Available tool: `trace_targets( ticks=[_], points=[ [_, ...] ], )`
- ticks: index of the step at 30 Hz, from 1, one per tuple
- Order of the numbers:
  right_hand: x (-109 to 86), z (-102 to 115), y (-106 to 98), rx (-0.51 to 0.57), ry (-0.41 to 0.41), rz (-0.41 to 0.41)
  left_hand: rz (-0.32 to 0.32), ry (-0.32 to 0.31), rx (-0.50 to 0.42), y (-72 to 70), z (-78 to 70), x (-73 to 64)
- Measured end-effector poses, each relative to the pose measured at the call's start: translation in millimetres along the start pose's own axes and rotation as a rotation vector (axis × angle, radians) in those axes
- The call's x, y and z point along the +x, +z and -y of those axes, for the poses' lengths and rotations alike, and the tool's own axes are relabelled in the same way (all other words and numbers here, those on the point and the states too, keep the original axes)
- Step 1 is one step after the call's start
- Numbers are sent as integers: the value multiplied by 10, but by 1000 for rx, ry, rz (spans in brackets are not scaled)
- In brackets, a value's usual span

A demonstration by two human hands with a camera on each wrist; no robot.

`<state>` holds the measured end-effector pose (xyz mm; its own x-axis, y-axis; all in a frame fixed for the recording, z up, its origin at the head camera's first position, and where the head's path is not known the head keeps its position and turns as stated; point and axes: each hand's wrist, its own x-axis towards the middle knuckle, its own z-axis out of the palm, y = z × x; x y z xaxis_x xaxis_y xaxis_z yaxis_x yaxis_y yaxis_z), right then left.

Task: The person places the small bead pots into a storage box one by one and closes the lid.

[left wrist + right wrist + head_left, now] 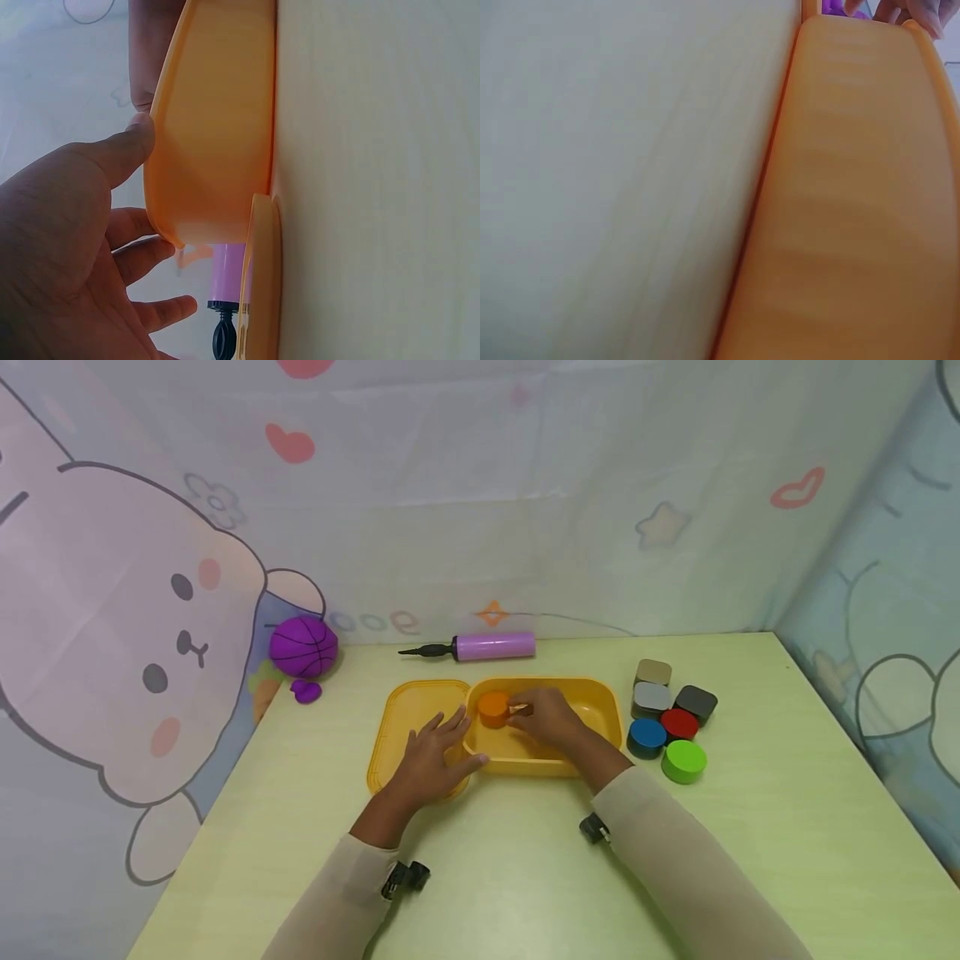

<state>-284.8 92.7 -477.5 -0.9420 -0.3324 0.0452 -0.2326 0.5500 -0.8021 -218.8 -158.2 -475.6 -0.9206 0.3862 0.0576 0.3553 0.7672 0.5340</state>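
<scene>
I see the squat, round orange piece point(493, 710) inside the left end of the yellow plastic box point(540, 768) on the pale worktop point(510, 860). The left hand point(431, 766) is spread, thumb touching the box's rim without clasping it. The right hand point(549, 717) curves beside the piece; whether it pinches anything, I can't tell. I'd expect the piece to be light, stiff and smooth, best taken across its curved side; the box could slide, so I'd steady its rim.
</scene>
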Motion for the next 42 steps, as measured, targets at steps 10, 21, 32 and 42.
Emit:
trace_targets(
  ticks=[10,21,32,42],
  points=[
    [-67,4,-128,62,18,-5,-2,-18,10,-31,-22,-30],
    [-454,15,-545,165,-29,-148,-24,-8,11,-5,-38,-17],
    [-810,-144,-843,112,-86,-267,-43,-2,8,16,-29,-17],
    [-1112,-327,-1024,33,-112,-367,-51,-12,8,31,-47,-20]
  ],
)
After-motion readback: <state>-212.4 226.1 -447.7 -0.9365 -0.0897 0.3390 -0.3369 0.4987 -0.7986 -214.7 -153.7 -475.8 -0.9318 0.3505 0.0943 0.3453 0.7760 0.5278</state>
